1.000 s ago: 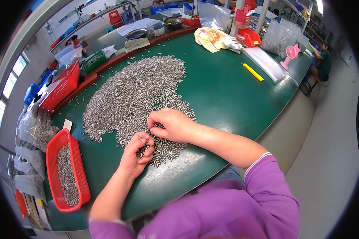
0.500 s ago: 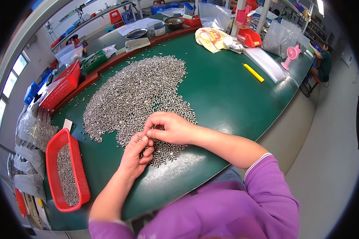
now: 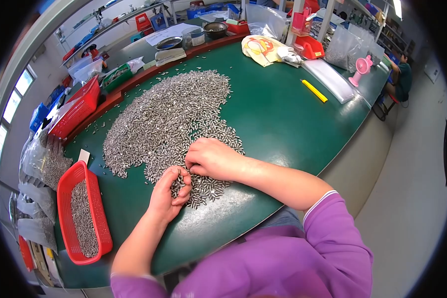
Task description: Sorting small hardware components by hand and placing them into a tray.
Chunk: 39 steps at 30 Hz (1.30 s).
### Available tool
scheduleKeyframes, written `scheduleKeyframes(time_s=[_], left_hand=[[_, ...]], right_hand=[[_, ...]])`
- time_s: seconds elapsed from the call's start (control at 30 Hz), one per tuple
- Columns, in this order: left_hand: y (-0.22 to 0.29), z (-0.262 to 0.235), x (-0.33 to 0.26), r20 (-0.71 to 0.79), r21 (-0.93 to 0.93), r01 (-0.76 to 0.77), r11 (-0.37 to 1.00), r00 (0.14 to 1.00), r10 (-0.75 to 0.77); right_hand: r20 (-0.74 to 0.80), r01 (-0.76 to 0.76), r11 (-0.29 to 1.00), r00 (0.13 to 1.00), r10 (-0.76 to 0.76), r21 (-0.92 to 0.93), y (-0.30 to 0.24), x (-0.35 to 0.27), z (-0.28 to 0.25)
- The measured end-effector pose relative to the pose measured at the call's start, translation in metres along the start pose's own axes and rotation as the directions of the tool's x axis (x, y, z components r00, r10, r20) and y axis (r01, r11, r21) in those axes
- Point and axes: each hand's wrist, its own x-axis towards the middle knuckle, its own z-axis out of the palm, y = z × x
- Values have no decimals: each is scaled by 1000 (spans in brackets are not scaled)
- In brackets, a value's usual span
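Observation:
A wide heap of small metal pins, silvery with dark parts, is spread over the green table. At the heap's near edge my left hand is curled, thumb and forefinger drawn together; whatever sits at their tips is too small to name. My right hand lies just to its right, palm down over the pins. Its fingers are bent together, with the tips mostly hidden against the heap. The two hands are close but apart. Left of them stands a red plastic basket partly filled with similar pins.
Filled clear bags crowd the left edge. A dark red ledge borders the table's back, with a metal bowl beyond. To the right lie a yellow cutter, plastic sleeves and a pink fan. A person sits far right.
My right hand has parted from the left fingertips and moved slightly right, its fingers now lowered to the pins. My left hand has stayed nearly in place, still curled.

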Motion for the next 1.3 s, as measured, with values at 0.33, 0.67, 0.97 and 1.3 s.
scheduleKeyframes(time_s=[0.33,0.67,0.97,1.3], left_hand=[[0,0,0,17,-4,-3,1000,1000,3],[1,-1,0,29,-18,3,1000,1000,-2],[1,2,0,16,1,1,1000,1000,-1],[1,3,-1,32,-32,-18,999,999,19]], right_hand=[[39,21,998,999,-18,-64,-3,-1,-6],[88,-19,999,996,22,-31,-4,-1,-15],[-47,-95,992,994,99,85,-15,2,-15],[118,-267,546,949,292,794,-28,9,-19]])
